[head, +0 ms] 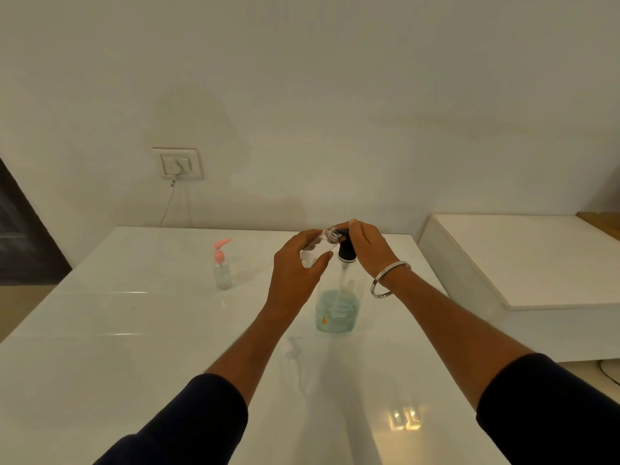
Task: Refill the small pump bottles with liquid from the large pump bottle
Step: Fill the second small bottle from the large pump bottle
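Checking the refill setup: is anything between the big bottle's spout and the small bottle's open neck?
Nothing visible. The left hand holds the small bottle tilted, its neck right at the large bottle's black pump, under the right hand.

Both your arms reach forward and converge toward the centre, forearms bare, dark sleeves pushed up to the elbows. Your left hand (295, 270) is raised with its back toward you, fingers curled and thumb opposed, gripping a small clear bottle (315, 246) tilted toward the right. Your right hand (364, 245) arches palm down, wrist bent, fingers draped over the black pump head (346, 251) and touching it. A metal bangle (391, 280) encircles your right wrist; the two hands sit just beside one another
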